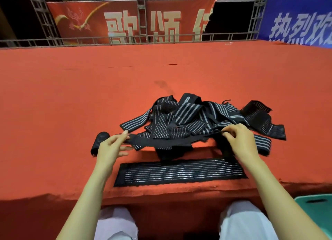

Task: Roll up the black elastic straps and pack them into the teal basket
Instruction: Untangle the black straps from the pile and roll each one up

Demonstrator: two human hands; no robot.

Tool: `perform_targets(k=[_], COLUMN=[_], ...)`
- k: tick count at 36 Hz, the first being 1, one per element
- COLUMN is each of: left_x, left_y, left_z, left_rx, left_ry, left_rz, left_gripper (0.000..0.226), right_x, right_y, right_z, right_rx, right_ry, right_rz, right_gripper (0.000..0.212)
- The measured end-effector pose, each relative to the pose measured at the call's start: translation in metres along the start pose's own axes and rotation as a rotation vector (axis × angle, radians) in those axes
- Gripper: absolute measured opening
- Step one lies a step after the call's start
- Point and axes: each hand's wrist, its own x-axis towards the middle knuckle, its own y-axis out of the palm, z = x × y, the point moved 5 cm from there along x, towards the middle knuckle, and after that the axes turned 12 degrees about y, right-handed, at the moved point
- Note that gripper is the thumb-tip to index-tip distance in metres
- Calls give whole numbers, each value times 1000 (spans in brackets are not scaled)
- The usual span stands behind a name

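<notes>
Black strap (161, 142) mid-frame, stretched between left hand (109, 148) and right hand (240, 141) — fingers of both pinched on its ends; basket (316, 205) at lower right. Risk: lifting may drag the tangled pile (197, 114) along — other straps overlap it.

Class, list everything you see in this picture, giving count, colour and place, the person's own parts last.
rolled strap: one, black striped, left of the pile.
flat strap: one, black striped, along the near edge.
held strap: one, black, stretched between both hands.
strap pile: count unclear, black striped, centre.
teal basket: one, bottom right corner, cut off.
carpet: one, red, covering the platform.
red banner: one, back left.
blue banner: one, back right.
metal truss: grey, in front of the red banner.
trousers: one pair, pale, bottom edge.
left hand: pinches the held strap's left end.
right hand: pinches its right end.
</notes>
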Motion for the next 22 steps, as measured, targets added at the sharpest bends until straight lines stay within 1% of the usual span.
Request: perform_targets(k=[2,4,6,10,11,13,16,18,20,22], left_x=[-9,-18,-27,-42,-45,-49,-51,-52,-54,-55], left_y=[-5,-12,-20,-32,-32,-28,-23,-21,-19,-21], left_z=[3,10,20,38,39,39,35,34,32,29], left_rx=[50,92,202,533,599,696,733,724,695,624], left_ry=[9,1,-16,-23,-20,-9,-5,-4,9,29], left_rz=[-6,0,10,84,102,138,142,133,117,95], left_gripper=[13,6,11,28,27,24,23,25,30,36], right_x=[-9,-20,-30,-50,-55,-61,-64,-64,-65,-66], right_y=[-7,-8,-3,11,12,11,10,10,10,15], right_z=[2,0,-11,-36,-40,-46,-50,-51,-52,-53], right_rx=[53,15,-52,-105,-105,-109,-112,-102,-74,-78], right_ry=[-116,-257,-304,-255,-232,-208,-175,-155,-143,-147], right_rz=[-51,-62,-3,230,281,330,354,351,351,398], right_gripper=[14,17,22,28,28,30,33,29,28,34])
